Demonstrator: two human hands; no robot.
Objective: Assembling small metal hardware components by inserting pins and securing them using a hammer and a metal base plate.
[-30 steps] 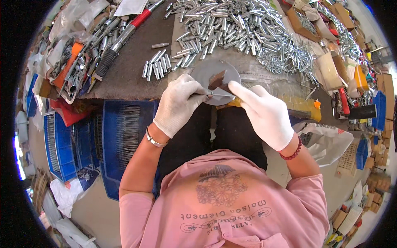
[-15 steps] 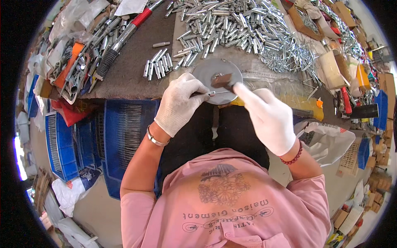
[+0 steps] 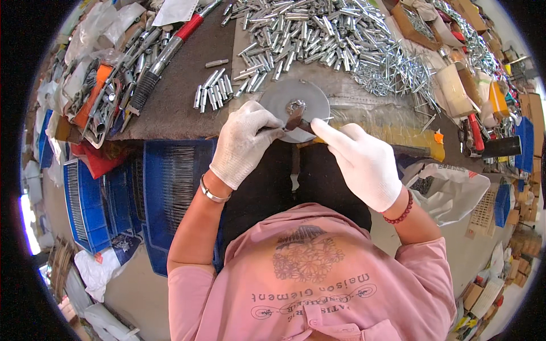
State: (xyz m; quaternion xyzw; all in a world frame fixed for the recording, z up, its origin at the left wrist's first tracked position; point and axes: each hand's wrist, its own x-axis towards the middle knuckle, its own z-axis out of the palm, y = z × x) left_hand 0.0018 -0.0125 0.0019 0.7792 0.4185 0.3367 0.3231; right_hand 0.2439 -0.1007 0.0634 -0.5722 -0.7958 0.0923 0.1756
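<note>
A round grey metal disc (image 3: 272, 101) lies at the near edge of the bench. My left hand (image 3: 242, 145), in a white glove, pinches a small metal part at the disc's near rim; the fingertips mostly hide it. My right hand (image 3: 367, 165), gloved too, grips the handle of a hammer whose dark brown head (image 3: 293, 120) is low over the disc, right beside my left fingertips. Whether the head touches the part, I cannot tell. Behind the disc spreads a big heap of shiny metal sleeves (image 3: 307, 34), with a small group of sleeves (image 3: 213, 91) to its left.
Thin nails or pins (image 3: 384, 77) are piled right of the sleeves. A long tool with a red band (image 3: 187, 28) lies at the left by assorted metal tools. Blue crates (image 3: 151, 199) stand below the bench's left side. A white sack (image 3: 455, 193) hangs at the right.
The hammer head has come down and nearer to my left fingertips, and my right hand has dropped slightly with it. My left hand keeps its pinch, nearly in place.
</note>
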